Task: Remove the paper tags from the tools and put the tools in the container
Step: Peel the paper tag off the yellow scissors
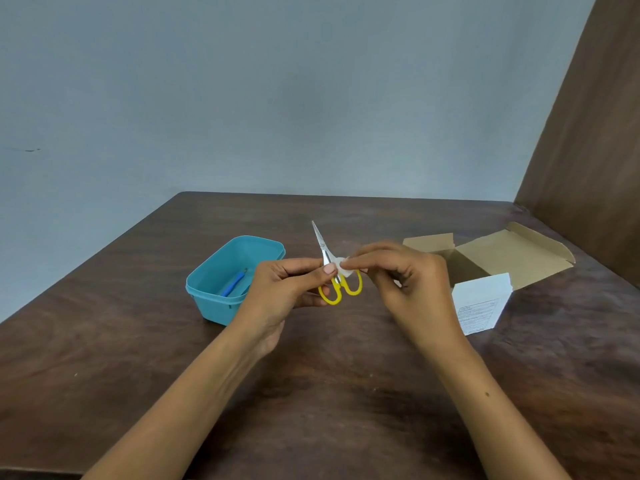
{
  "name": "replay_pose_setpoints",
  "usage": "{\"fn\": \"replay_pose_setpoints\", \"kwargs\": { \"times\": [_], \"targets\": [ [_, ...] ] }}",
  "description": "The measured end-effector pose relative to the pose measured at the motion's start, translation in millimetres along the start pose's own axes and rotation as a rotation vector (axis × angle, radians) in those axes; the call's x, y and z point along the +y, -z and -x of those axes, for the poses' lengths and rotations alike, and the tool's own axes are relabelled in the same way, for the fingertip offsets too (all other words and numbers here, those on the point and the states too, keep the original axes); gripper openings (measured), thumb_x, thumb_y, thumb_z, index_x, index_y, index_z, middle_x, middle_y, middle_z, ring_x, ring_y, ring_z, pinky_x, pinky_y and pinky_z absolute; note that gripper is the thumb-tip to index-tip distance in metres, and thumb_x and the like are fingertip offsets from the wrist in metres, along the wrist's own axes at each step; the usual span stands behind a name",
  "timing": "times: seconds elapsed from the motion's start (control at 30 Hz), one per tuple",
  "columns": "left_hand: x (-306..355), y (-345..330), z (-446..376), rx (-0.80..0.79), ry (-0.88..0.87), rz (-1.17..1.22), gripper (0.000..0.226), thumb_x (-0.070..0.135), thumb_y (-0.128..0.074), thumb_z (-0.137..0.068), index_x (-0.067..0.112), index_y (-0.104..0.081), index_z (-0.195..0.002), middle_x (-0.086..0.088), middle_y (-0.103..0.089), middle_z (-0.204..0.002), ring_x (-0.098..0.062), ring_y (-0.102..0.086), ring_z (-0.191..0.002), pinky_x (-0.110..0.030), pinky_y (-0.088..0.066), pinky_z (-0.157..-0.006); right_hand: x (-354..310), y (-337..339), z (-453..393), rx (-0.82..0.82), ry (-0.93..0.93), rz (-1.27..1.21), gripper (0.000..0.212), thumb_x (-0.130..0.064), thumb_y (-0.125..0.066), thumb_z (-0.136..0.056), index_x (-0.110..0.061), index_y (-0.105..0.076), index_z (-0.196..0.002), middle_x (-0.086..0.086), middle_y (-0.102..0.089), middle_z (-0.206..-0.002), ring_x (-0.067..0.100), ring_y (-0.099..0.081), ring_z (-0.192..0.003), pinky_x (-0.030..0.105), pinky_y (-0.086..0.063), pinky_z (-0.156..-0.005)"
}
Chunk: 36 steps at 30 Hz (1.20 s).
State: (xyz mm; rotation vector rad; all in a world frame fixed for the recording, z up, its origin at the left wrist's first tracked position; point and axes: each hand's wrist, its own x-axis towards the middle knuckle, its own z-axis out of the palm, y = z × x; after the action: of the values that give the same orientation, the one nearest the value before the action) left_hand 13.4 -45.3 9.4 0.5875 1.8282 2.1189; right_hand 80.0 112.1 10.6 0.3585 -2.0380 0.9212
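Small scissors (325, 249) with yellow handles and steel blades point up and away, held above the table's middle. My left hand (280, 289) grips them near the pivot, thumb on top. My right hand (405, 275) pinches a white paper tag (341, 265) that sits at the scissors' pivot. A teal plastic container (211, 299) stands to the left of my hands, with a blue-handled tool (232, 285) lying inside it.
An open cardboard box (512, 254) with white outer sides sits at the right, flaps spread. The dark wooden table (311, 393) meets a grey wall behind and a brown panel at the far right.
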Motion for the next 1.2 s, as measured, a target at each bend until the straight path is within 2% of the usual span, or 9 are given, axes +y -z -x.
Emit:
{"fn": "replay_pose_setpoints", "kwargs": {
  "times": [0.13, 0.3, 0.43, 0.5, 0.6, 0.7, 0.83, 1.1, 1.2],
  "targets": [
    [0.5, -0.6, -0.8, 0.039, -0.013, 0.014, 0.018, 0.015, -0.071, -0.072, 0.006, -0.076, -0.087, -0.01, -0.069, -0.068, -0.01, -0.063, -0.057, -0.02, -0.055, -0.054, 1.2, 0.8, 0.5, -0.003, 0.091, 0.134, 0.028, 0.011, -0.061, -0.076, -0.009, -0.077, -0.086, 0.001, -0.074, -0.088, 0.006, -0.066, -0.084, 0.007, -0.045, -0.074],
    [-1.0, -1.0, 0.0, 0.048, -0.056, -0.057, 0.014, 0.011, -0.067, -0.081, 0.006, -0.075, -0.091, -0.006, -0.07, -0.065, -0.009, -0.063, -0.057, -0.02, -0.053, -0.052, 1.3, -4.1, 2.4, -0.036, 0.155, 0.243, 0.025, 0.006, -0.064, -0.076, -0.011, -0.076, -0.09, -0.001, -0.074, -0.094, 0.011, -0.067, -0.09, 0.018, -0.051, -0.08],
    [-2.2, -0.2, -1.3, 0.081, -0.056, -0.029, 0.015, 0.011, -0.066, -0.082, 0.002, -0.074, -0.092, -0.003, -0.067, -0.059, -0.009, -0.062, -0.055, -0.021, -0.053, -0.051, 2.4, -0.7, 0.6, -0.117, 0.183, 0.263, 0.016, -0.002, -0.066, -0.076, -0.012, -0.076, -0.083, -0.002, -0.075, -0.088, 0.012, -0.066, -0.085, 0.02, -0.051, -0.075],
    [-1.9, -0.3, -1.8, 0.093, -0.066, -0.011, 0.016, 0.01, -0.066, -0.082, 0.0, -0.073, -0.093, -0.004, -0.066, -0.059, -0.009, -0.062, -0.054, -0.02, -0.054, -0.051, 1.8, 0.9, 1.3, -0.095, 0.187, 0.259, 0.011, -0.004, -0.069, -0.075, -0.011, -0.076, -0.078, -0.002, -0.074, -0.084, 0.013, -0.066, -0.082, 0.025, -0.052, -0.071],
    [-1.1, -0.4, -1.6, 0.083, -0.075, 0.004, 0.016, 0.01, -0.066, -0.082, 0.0, -0.073, -0.092, -0.004, -0.067, -0.06, -0.009, -0.061, -0.055, -0.02, -0.054, -0.051, -2.9, 2.2, 2.7, 0.074, 0.137, 0.179, 0.006, -0.005, -0.07, -0.076, -0.009, -0.075, -0.077, -0.001, -0.074, -0.084, 0.01, -0.067, -0.082, 0.023, -0.053, -0.072],
    [-0.5, -0.7, -1.8, 0.071, -0.078, 0.006, 0.015, 0.009, -0.066, -0.082, 0.0, -0.073, -0.092, -0.005, -0.068, -0.062, -0.009, -0.062, -0.055, -0.021, -0.055, -0.051, -4.5, 1.1, 3.1, 0.193, 0.059, 0.116, 0.014, 0.003, -0.065, -0.078, -0.006, -0.075, -0.082, -0.001, -0.073, -0.088, 0.004, -0.067, -0.086, 0.015, -0.05, -0.077],
    [-1.5, -2.4, -1.2, 0.085, -0.088, 0.026, 0.016, 0.008, -0.067, -0.081, -0.003, -0.071, -0.092, -0.003, -0.068, -0.062, -0.008, -0.063, -0.054, -0.021, -0.056, -0.052, -3.8, -7.2, 3.4, 0.123, 0.026, 0.114, 0.016, 0.001, -0.066, -0.077, -0.008, -0.076, -0.085, 0.0, -0.074, -0.088, 0.005, -0.067, -0.084, 0.018, -0.053, -0.073],
    [-2.9, -2.6, -4.4, 0.175, -0.085, 0.137, 0.01, 0.006, -0.066, -0.082, 0.0, -0.068, -0.089, -0.004, -0.067, -0.059, -0.008, -0.063, -0.055, -0.024, -0.058, -0.055, -3.2, -12.1, 7.7, 0.145, -0.04, 0.089, 0.012, -0.004, -0.07, -0.073, -0.012, -0.078, -0.079, -0.001, -0.073, -0.082, 0.005, -0.068, -0.076, 0.025, -0.057, -0.065],
    [-3.3, -2.6, -5.3, 0.181, -0.079, 0.17, 0.015, 0.007, -0.065, -0.083, -0.004, -0.066, -0.094, -0.007, -0.066, -0.062, -0.009, -0.064, -0.057, -0.022, -0.057, -0.054, -5.1, -16.6, 9.1, 0.12, -0.033, 0.072, 0.013, -0.004, -0.07, -0.072, -0.012, -0.078, -0.08, -0.001, -0.072, -0.083, 0.004, -0.068, -0.077, 0.018, -0.056, -0.068]
  ]
}}
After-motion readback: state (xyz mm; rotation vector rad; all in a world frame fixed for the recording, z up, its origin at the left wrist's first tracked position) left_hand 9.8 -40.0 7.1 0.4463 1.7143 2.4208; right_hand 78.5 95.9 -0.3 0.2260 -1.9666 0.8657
